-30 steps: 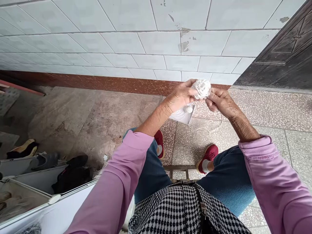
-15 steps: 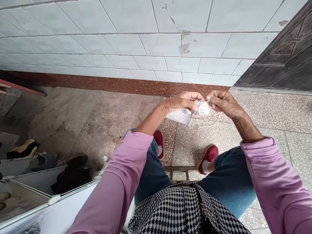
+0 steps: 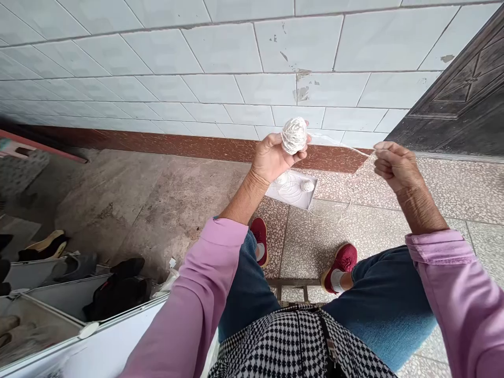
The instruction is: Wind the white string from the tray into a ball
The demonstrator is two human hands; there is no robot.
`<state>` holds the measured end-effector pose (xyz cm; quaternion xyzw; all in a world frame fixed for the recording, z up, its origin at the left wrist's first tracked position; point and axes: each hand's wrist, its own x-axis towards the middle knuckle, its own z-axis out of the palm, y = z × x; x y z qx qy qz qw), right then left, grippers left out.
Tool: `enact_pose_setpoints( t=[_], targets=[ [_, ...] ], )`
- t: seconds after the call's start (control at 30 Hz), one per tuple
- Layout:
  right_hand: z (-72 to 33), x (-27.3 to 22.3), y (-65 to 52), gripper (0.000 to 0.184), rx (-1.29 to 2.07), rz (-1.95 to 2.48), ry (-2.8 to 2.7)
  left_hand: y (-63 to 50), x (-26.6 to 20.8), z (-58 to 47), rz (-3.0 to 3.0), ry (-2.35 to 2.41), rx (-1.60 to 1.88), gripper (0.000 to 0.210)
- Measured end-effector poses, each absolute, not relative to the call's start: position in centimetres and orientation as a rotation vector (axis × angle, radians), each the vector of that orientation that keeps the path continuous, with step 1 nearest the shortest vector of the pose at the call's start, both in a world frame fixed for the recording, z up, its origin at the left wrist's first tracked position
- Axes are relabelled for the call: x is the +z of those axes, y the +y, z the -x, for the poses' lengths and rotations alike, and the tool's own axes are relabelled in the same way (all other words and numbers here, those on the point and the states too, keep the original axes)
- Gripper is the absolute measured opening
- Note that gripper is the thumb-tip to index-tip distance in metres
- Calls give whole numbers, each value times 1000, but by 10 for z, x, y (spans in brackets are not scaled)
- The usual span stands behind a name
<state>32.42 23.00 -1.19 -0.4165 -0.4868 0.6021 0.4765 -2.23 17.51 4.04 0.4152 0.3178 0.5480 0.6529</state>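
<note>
A ball of white string (image 3: 294,135) rests in my left hand (image 3: 271,160), its fingers curled around the sides and underneath. From the ball a strand of white string (image 3: 346,147) runs off to the right, slightly slack. My right hand (image 3: 397,164) pinches that strand between thumb and fingers, well apart from the ball. Below my left hand, a shallow white tray (image 3: 302,201) lies on the floor. Inside it are a smaller ball of white string (image 3: 307,186) and loose loops of string, with another white bundle partly hidden by my wrist.
A tiled wall (image 3: 220,47) with a brown base strip stands in front, and a dark carved door (image 3: 468,89) is at the right. Shoes fill a white rack (image 3: 129,336) at the lower left. My red shoes (image 3: 342,262) are on the speckled floor.
My left hand has risen and turned over, showing the ball on its fingers. My right hand has drawn away to the right, stretching out the strand. The tray is now more visible.
</note>
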Motion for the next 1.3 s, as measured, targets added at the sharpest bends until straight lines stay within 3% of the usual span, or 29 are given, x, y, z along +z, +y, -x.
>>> enact_pose_setpoints(
  t=[0.23, 0.43, 0.53, 0.67, 0.77, 0.9, 1.07, 1.3],
  targets=[
    [-409, -37, 239, 33, 1185, 1193, -1038, 176, 35, 27, -1069, 794, 1186, 69],
    [-392, -38, 225, 18, 928, 1646, -1633, 176, 26, 7, -1122, 724, 966, 51],
    [-343, -23, 215, 8, 921, 1410, -1820, 175, 25, -3, -1106, 697, 902, 46],
    [-271, -1, 196, 35, 1132, 969, -1756, 177, 23, -11, -1090, 700, 875, 49],
    [-237, 8, 183, 43, 1255, 848, -1708, 179, 20, -13, -1094, 716, 890, 52],
    [-227, 8, 176, 44, 1310, 862, -1666, 183, 19, -10, -1087, 738, 946, 59],
    [-248, 1, 180, 39, 1112, 997, -1738, 185, 23, -2, -1098, 774, 1003, 73],
    [-257, -2, 180, 37, 978, 1055, -1979, 183, 23, -2, -1140, 794, 985, 62]
  ],
)
